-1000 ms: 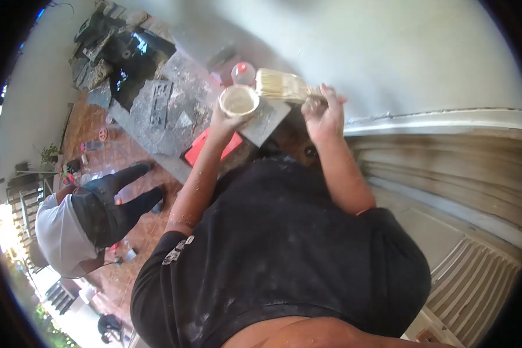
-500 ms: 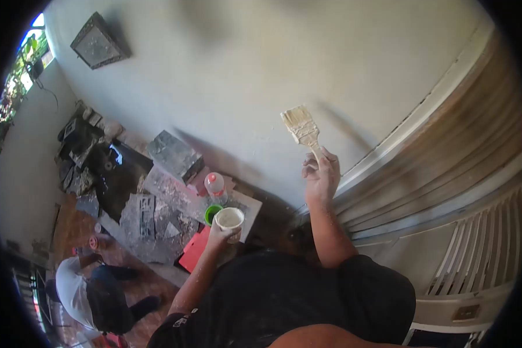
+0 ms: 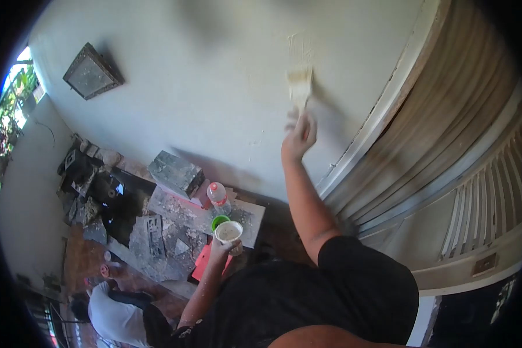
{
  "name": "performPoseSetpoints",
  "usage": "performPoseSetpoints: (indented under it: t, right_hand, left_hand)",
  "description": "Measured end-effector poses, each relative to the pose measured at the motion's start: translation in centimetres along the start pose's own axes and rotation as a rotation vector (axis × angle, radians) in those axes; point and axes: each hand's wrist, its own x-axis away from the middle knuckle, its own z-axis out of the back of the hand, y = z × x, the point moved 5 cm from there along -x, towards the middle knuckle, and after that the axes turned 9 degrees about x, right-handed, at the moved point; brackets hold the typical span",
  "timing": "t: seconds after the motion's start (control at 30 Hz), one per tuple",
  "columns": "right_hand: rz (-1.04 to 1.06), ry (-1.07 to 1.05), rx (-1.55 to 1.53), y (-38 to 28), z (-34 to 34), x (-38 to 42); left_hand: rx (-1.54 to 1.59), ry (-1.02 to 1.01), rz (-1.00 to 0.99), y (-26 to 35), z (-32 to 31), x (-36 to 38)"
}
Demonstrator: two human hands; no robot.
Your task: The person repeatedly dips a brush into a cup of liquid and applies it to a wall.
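Note:
With its fingers round the handle, my right hand [image 3: 300, 134] holds a wide paintbrush [image 3: 300, 84] up at the pale wall [image 3: 226, 87]. The bristles point upward and seem to touch the surface; wet streaks show just above them. Low in the middle, my left hand [image 3: 221, 249] grips a white cup [image 3: 229, 231] of pale paint or paste. Beside the cup are a green container [image 3: 219, 222] and a clear bottle [image 3: 217, 194] with a red cap.
A dusty work surface [image 3: 246, 216] carries a grey block [image 3: 177, 173], a red object [image 3: 205, 264] and debris. A framed object [image 3: 91, 72] hangs on the wall. A person [image 3: 115, 316] crouches at lower left. Curtain-like folds [image 3: 446, 116] are at right.
My right hand has risen with the brush from below, and fresh streaks now mark the wall. The other person has bent lower and shifted right. My left hand still holds the cup.

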Motion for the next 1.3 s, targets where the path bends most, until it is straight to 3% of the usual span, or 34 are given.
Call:
performPoseSetpoints:
  t: [0.13,0.27,0.37,0.47,0.53,0.6,0.7,0.77,0.83,0.87,0.9,0.93,1.03,1.13,1.17,1.3]
  right_hand:
    - [-0.334,0.063,0.053,7.0,6.8,10.0]
    - [-0.534,0.103,0.139,7.4,8.0,13.4]
    - [-0.514,0.117,0.049,2.0,3.8,8.4]
    - [-0.150,-0.039,-0.135,-6.7,-2.8,-1.0]
    - [0.041,-0.002,-0.276,-14.9,-7.2,-6.2]
    - [0.308,-0.055,-0.331,-19.0,-9.7,-10.5]
    - [0.376,-0.143,-0.305,-20.4,-10.6,-12.2]
    - [0.259,-0.201,-0.049,-16.2,-9.4,-10.7]
    - [0.075,-0.143,-0.009,-9.9,-6.6,-7.4]
    - [0.200,-0.130,0.035,-5.8,-4.8,-5.5]
    - [0.194,-0.115,0.015,-2.3,-2.8,-3.0]
    - [0.006,-0.104,0.039,-0.9,-1.0,0.2]
    - [-0.290,-0.015,0.042,3.5,3.6,7.8]
    - [-0.426,0.023,0.043,4.4,4.3,10.8]
    - [-0.432,-0.002,0.040,1.6,2.6,9.9]
    - [-0.008,-0.168,-0.133,-10.2,-5.5,-0.4]
  left_hand:
    - [0.012,0.029,-0.008,-0.5,2.0,1.2]
    - [0.062,0.061,-0.056,-0.8,3.3,1.5]
    - [0.075,0.038,-0.071,-0.7,3.0,1.8]
    - [0.094,0.017,-0.056,-0.6,2.7,2.5]
    - [0.113,-0.014,-0.075,-0.5,2.5,2.9]
    - [0.135,0.007,-0.085,-1.5,3.2,3.1]
    - [0.131,0.033,-0.069,-1.3,3.8,3.7]
    - [0.147,0.050,-0.053,-0.7,3.7,4.8]
    - [0.195,0.077,-0.063,0.6,3.4,5.7]
    - [0.207,0.087,-0.075,0.9,3.6,6.0]
    - [0.218,0.095,-0.090,0.9,3.8,6.4]
    - [0.231,0.104,-0.104,1.1,3.9,6.6]
    - [0.250,0.136,-0.075,1.5,4.0,7.7]
    - [0.251,0.162,-0.086,1.1,4.4,7.9]
    - [0.247,0.170,-0.095,0.9,4.5,8.0]
    - [0.271,0.163,-0.060,0.0,4.6,8.0]
